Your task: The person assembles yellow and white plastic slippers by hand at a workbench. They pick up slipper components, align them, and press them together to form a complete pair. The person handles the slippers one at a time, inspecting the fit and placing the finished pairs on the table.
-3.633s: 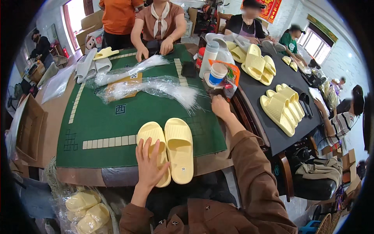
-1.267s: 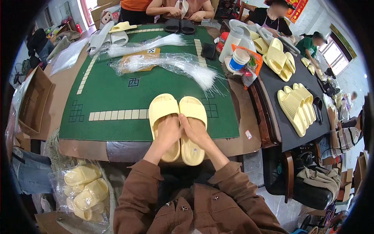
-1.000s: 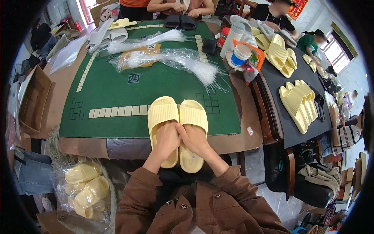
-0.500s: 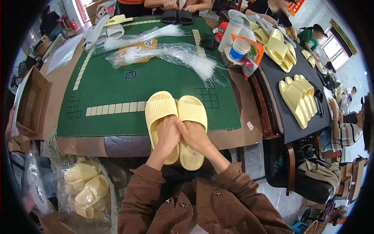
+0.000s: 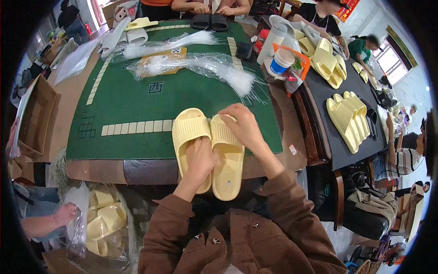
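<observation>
A pair of pale yellow ribbed slippers stands side by side at the near edge of the table, heels toward me: the left slipper (image 5: 191, 127) and the right slipper (image 5: 227, 180). My left hand (image 5: 201, 159) reaches under the left slipper's strap at its inner side and grips it, its fingertips hidden. Above the toe of the right slipper is my right hand (image 5: 246, 127), fingers bent and drawn together. Whatever they may pinch is too small to make out.
Bundles of clear plastic strands (image 5: 237, 80) lie across the green mat (image 5: 123, 98). More yellow slippers (image 5: 349, 118) sit on the dark right-hand table. At lower left, another person's hand (image 5: 66, 213) is at a clear bag (image 5: 82, 219) of slippers. A white cup (image 5: 282, 61) stands far right.
My right hand has left my left hand and moved up to the right slipper's toe. My left hand stays at the left slipper. Another person's arm has appeared at the bag, lower left.
</observation>
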Demonstrator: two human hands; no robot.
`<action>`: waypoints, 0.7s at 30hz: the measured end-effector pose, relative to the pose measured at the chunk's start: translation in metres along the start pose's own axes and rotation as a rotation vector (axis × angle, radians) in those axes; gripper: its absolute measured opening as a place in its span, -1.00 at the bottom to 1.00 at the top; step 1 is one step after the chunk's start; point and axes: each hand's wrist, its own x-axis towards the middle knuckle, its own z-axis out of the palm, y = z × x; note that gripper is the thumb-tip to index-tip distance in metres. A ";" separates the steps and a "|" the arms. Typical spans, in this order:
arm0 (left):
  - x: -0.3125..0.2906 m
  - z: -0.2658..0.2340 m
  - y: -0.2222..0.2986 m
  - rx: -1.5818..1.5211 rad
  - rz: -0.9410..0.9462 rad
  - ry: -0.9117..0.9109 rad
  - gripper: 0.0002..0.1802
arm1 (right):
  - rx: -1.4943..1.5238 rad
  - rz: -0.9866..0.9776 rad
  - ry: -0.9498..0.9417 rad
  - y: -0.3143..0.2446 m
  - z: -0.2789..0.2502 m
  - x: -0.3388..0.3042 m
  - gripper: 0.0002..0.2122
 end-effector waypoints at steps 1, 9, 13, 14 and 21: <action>0.000 -0.003 -0.001 0.015 -0.033 -0.005 -0.59 | -0.039 -0.084 0.029 0.009 0.015 0.009 -0.81; 0.000 -0.005 -0.005 0.016 -0.098 -0.095 -0.60 | 0.258 0.322 -0.173 -0.002 0.043 0.029 -0.86; 0.001 -0.010 0.000 -0.017 -0.098 -0.098 -0.59 | 0.462 0.438 -0.264 -0.005 0.048 0.043 -0.84; 0.000 -0.009 -0.001 -0.020 -0.091 -0.081 -0.59 | 0.430 0.444 -0.301 -0.006 0.048 0.048 -0.83; 0.000 0.000 -0.008 0.011 -0.081 -0.114 -0.60 | 0.132 0.348 -0.502 -0.003 0.070 0.067 -0.65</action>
